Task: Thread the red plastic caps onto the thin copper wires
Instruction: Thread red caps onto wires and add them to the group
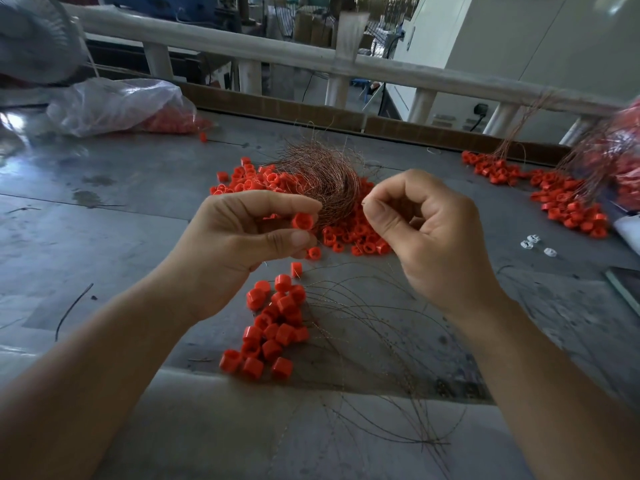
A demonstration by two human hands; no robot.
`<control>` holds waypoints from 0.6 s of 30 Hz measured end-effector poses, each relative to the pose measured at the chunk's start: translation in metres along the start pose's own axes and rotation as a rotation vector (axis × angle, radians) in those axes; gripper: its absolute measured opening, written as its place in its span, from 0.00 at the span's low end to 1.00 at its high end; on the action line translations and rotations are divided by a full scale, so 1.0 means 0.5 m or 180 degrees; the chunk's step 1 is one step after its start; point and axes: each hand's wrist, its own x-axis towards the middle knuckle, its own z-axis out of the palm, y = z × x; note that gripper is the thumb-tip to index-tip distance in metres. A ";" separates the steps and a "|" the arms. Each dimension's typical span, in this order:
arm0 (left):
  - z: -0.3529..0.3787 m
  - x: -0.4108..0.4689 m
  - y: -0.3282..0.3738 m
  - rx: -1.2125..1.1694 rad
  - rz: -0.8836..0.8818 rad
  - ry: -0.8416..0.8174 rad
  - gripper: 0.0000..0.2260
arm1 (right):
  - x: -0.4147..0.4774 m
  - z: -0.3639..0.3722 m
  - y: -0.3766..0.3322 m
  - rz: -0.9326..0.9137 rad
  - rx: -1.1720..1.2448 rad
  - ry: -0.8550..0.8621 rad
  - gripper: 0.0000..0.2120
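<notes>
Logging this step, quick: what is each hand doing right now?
Left hand: pinches a red cap.
Right hand: thumb and finger pinched, apparently on a thin wire.

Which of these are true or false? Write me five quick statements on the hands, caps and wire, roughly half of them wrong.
1. The left hand pinches a red cap between thumb and forefinger. True.
2. The right hand is flat and open. False: its fingers are curled, with thumb and forefinger pinching what looks like a thin wire.
3. A tangled wire bundle sits on the cap pile behind the hands. True.
4. The plastic bag at far left holds white caps. False: its contents are red.
5. A near cluster of caps lies below the hands, with wires spreading to its right. True.
</notes>
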 end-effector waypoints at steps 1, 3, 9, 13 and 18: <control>-0.001 0.001 0.000 -0.0016 0.0016 -0.0001 0.20 | -0.001 0.002 -0.002 -0.0055 -0.0014 -0.0016 0.06; -0.002 0.000 0.000 -0.0060 0.0039 -0.0034 0.18 | -0.003 0.006 -0.007 -0.0127 -0.0021 -0.0058 0.07; 0.003 -0.003 0.001 -0.0027 -0.0010 -0.0070 0.13 | -0.009 0.010 -0.013 -0.0067 -0.0053 -0.0218 0.04; 0.008 -0.002 0.000 0.0201 -0.0069 0.0176 0.14 | -0.015 0.021 -0.021 0.0000 0.0043 -0.0314 0.04; 0.010 -0.004 0.001 0.0146 0.0050 0.0006 0.15 | -0.018 0.030 -0.023 0.0066 -0.0001 -0.0382 0.04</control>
